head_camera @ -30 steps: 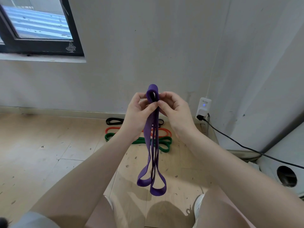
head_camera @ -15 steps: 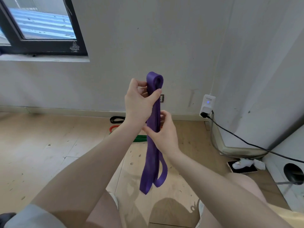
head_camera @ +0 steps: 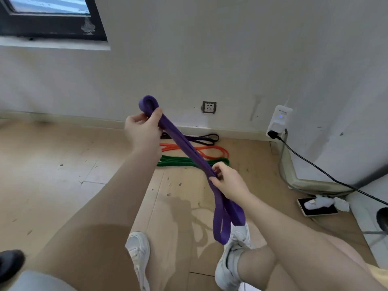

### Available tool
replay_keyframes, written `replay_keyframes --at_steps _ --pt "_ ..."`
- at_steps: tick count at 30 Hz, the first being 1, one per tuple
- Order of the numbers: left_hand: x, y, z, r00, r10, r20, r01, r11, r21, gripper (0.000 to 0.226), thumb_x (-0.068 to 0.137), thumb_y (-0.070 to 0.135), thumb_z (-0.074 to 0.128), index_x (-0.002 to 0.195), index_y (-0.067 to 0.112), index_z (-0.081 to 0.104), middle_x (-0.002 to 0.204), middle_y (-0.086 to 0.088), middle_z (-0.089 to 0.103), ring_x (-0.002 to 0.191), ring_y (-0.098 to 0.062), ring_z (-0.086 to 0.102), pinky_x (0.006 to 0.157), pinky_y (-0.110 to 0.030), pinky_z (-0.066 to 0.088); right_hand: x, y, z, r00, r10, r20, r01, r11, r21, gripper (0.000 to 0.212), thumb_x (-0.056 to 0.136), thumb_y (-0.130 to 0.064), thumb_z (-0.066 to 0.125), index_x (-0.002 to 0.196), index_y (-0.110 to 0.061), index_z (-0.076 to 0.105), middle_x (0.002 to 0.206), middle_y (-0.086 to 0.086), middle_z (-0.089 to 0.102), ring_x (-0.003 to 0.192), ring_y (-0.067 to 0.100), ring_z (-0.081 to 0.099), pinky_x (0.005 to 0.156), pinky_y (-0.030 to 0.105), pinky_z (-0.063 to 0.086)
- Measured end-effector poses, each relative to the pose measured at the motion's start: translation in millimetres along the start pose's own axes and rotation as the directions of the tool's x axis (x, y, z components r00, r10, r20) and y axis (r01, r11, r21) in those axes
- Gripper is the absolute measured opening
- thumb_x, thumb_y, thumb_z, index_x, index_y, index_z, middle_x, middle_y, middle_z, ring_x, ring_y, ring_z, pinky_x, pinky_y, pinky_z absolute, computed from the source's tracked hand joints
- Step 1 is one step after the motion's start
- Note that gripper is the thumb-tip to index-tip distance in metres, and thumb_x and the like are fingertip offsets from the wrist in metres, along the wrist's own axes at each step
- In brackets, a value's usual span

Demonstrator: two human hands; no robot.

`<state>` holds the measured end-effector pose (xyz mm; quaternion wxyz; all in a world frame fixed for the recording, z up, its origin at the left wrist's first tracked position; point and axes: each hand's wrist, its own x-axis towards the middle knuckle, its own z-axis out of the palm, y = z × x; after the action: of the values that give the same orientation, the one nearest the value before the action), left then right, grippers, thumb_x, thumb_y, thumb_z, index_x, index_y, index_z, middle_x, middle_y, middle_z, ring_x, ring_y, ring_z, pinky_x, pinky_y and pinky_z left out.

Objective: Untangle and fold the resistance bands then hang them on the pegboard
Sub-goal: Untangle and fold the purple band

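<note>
Item 1: purple band [head_camera: 189, 152], folded into several layers; held in the air above the floor [head_camera: 52, 175], running on a slant from upper left to lower right; the doubled-over end stands just above the left hand, two loose loops hang below the right hand, near the white shoes [head_camera: 233, 257]; the slant and the pull between the two grips look meant to lay the layers flat on one another so the fold stays even.

Item 2: left hand [head_camera: 142, 131]; fingers and thumb curled round the band just under its top bend, clamped on it; judged to anchor the folded end so it cannot slip open.

Item 3: right hand [head_camera: 228, 181]; thumb and fingers pinching the layers together lower down, closed on the band; judged to smooth and gather the strands.

Item 4: black band [head_camera: 201, 139], orange band [head_camera: 201, 151], green band [head_camera: 178, 161]; each laid out as a long flat strip on the floor, side by side, close to the wall, black nearest the wall; apart from the hands; they appear sorted and waiting their turn.

Item 5: pegboard; not in view, so the hanging step is judged still to come.

Item 6: wall socket [head_camera: 209, 107], white plug adapter [head_camera: 280, 119] with black cable [head_camera: 327, 173], phone [head_camera: 318, 206] on the floor at the right; none touching any band.
</note>
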<state>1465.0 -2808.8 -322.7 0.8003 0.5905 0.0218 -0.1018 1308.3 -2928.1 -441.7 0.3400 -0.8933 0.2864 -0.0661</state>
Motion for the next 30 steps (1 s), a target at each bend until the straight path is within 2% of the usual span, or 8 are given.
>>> replay_keyframes --at_steps 4,7,11,16,22,25,28,30 --pt "55 -72 -28 0.942 -0.223 -0.251 0.221 0.975 -0.036 0.019 0.079 0.013 0.073 0.088 0.006 0.059 0.097 -0.011 0.066 0.088 -0.024 0.068 0.075 -0.034 0.059 44 27 15 0.993 0.0 0.118 0.026 0.974 -0.226 0.017 0.093 -0.024 0.048 0.108 -0.017 0.046 0.111 0.0 0.051 0.093 0.021 0.055 0.071 0.031 0.042" --pt "93 -124 -49 0.861 -0.403 -0.311 0.378 0.915 -0.14 0.012 0.086 0.015 0.063 0.078 0.011 0.055 0.097 -0.009 0.064 0.088 -0.028 0.066 0.065 -0.027 0.056 83 46 40 0.981 -0.05 0.188 0.12 0.916 -0.383 0.021 0.095 -0.024 0.041 0.114 -0.018 0.045 0.112 0.003 0.045 0.103 0.023 0.049 0.072 0.038 0.047" --pt "146 -183 -62 0.764 -0.46 -0.452 0.479 0.874 -0.08 0.02 0.082 0.018 0.069 0.074 0.013 0.051 0.078 -0.002 0.063 0.076 -0.026 0.067 0.071 -0.035 0.05 136 72 89 0.97 -0.023 0.244 0.127 0.898 -0.42 0.025 0.094 -0.023 0.04 0.118 -0.023 0.047 0.111 0.002 0.046 0.107 0.021 0.045 0.072 0.036 0.048" --pt "211 -250 -74 0.707 -0.512 -0.489 0.558 0.828 -0.06 0.016 0.084 0.019 0.066 0.089 0.009 0.054 0.082 -0.003 0.064 0.064 -0.017 0.064 0.071 -0.033 0.053 202 100 151 0.953 0.043 0.299 0.104 0.882 -0.459 0.026 0.093 -0.015 0.042 0.116 -0.025 0.048 0.109 0.002 0.045 0.107 0.023 0.043 0.067 0.031 0.035" --pt "271 -324 -99 0.64 -0.43 -0.637 0.623 0.776 0.101 0.021 0.083 0.024 0.064 0.098 0.01 0.06 0.062 -0.001 0.051 0.064 -0.02 0.057 0.075 -0.037 0.055 254 122 222 0.94 0.038 0.338 0.161 0.827 -0.539 0.029 0.095 -0.016 0.041 0.124 -0.018 0.046 0.12 0.008 0.05 0.112 0.028 0.046 0.084 0.036 0.038" --pt "292 -345 -113 0.693 -0.312 -0.65 0.606 0.74 0.291 0.022 0.082 0.027 0.063 0.087 0.007 0.055 0.077 -0.007 0.057 0.075 -0.025 0.059 0.072 -0.035 0.051 267 127 248 0.923 0.071 0.379 0.147 0.844 -0.517 0.032 0.097 -0.023 0.042 0.128 -0.017 0.044 0.131 0.008 0.047 0.118 0.028 0.045 0.091 0.04 0.041" --pt "311 -363 -125 0.75 -0.225 -0.622 0.605 0.613 0.508 0.028 0.082 0.032 0.06 0.09 0.007 0.052 0.09 -0.01 0.055 0.093 -0.032 0.061 0.076 -0.035 0.047 268 128 265 0.926 0.078 0.369 0.143 0.832 -0.536 0.032 0.096 -0.02 0.041 0.128 -0.016 0.042 0.133 0.007 0.049 0.117 0.026 0.049 0.09 0.037 0.042" --pt "318 -370 -130 0.769 -0.212 -0.603 0.627 0.434 0.647 0.043 0.085 0.04 0.056 0.104 0.002 0.055 0.114 -0.016 0.05 0.112 -0.034 0.051 0.087 -0.039 0.043 265 129 269 0.935 0.057 0.35 0.158 0.817 -0.554 0.03 0.096 -0.019 0.041 0.125 -0.015 0.043 0.127 0.008 0.052 0.112 0.027 0.051 0.085 0.036 0.043"
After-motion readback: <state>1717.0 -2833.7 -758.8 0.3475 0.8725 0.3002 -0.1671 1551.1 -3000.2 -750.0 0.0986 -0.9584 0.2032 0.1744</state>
